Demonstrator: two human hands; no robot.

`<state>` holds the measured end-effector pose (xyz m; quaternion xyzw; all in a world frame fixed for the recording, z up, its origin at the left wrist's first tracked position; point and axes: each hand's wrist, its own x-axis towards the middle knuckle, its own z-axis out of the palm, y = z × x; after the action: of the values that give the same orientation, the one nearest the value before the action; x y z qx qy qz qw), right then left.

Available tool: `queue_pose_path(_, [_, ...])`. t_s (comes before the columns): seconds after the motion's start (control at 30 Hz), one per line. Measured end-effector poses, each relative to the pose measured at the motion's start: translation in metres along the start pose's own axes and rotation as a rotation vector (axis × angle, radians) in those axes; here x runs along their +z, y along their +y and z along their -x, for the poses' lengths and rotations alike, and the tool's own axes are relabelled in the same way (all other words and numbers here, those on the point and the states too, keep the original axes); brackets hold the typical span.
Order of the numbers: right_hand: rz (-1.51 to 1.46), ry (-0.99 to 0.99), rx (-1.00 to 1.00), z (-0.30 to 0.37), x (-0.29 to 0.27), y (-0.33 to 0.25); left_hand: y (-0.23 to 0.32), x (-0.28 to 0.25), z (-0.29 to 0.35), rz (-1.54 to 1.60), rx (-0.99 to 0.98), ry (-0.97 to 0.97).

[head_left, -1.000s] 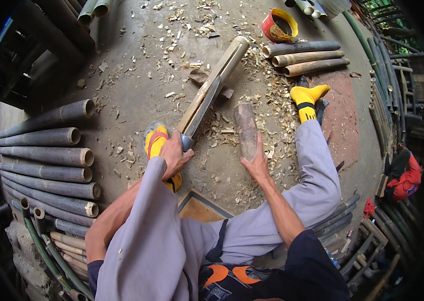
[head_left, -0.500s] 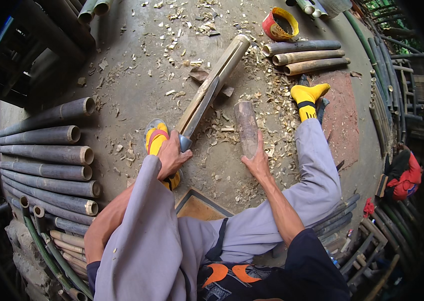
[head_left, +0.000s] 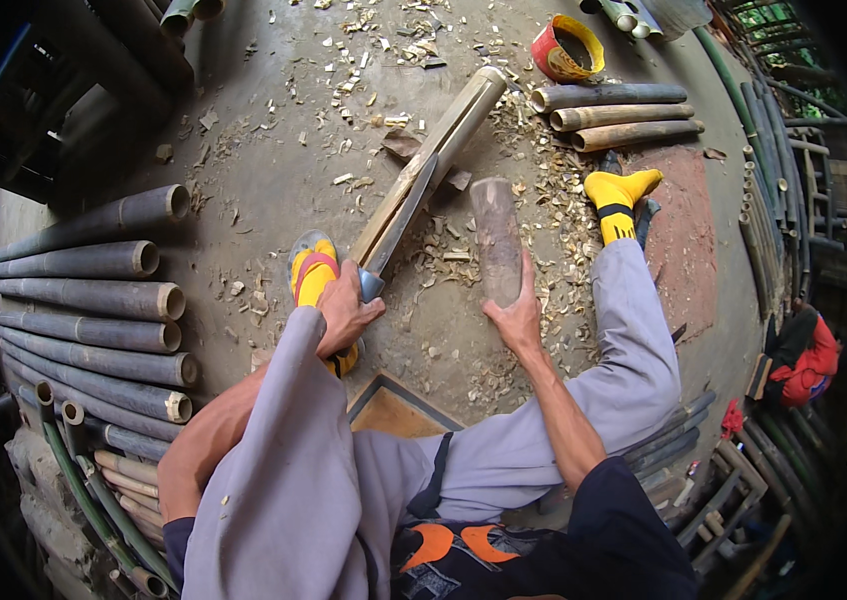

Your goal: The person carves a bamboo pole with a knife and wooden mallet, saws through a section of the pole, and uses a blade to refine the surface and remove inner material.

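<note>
1. Against the frame half a second ago, the wooden club (head_left: 496,235) has moved farther from the person's body; the left hand (head_left: 346,305) has stayed at the near end of the split bamboo (head_left: 405,195).
2. The club extends forward from the right hand's (head_left: 516,315) fingers; the bamboo slants away from the left hand, left of the club and apart from it.
3. The right fingers grasp the club's near end; how tightly the left fingers close cannot be told.
</note>
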<state>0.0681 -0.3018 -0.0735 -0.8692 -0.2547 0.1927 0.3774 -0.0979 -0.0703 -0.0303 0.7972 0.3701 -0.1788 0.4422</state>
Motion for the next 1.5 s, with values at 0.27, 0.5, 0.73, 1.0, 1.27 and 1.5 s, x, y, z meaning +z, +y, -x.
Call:
queue_pose_path(0.27, [-0.138, -0.151, -0.066, -0.055, 0.027, -0.045, 0.003, 0.003, -0.002, 0.038, -0.042, -0.011])
queue_pose_path(0.5, [-0.227, 0.121, -0.131, -0.061, 0.001, -0.088, -0.015, -0.004, -0.009, 0.177, -0.063, -0.115])
queue_pose_path(0.73, [-0.135, -0.340, 0.127, -0.069, 0.011, -0.056, -0.013, -0.014, -0.007, 0.219, -0.007, -0.130])
queue_pose_path(1.0, [-0.106, 0.373, -0.309, -0.074, 0.022, -0.103, -0.007, -0.031, -0.004, 0.288, -0.078, -0.166])
queue_pose_path(1.27, [-0.127, -0.258, -0.097, -0.087, 0.009, -0.084, -0.037, -0.014, -0.016, 0.240, 0.080, -0.147])
queue_pose_path(1.5, [0.068, -0.241, -0.092, -0.077, 0.032, -0.063, -0.009, -0.026, -0.007, 0.243, -0.052, -0.201])
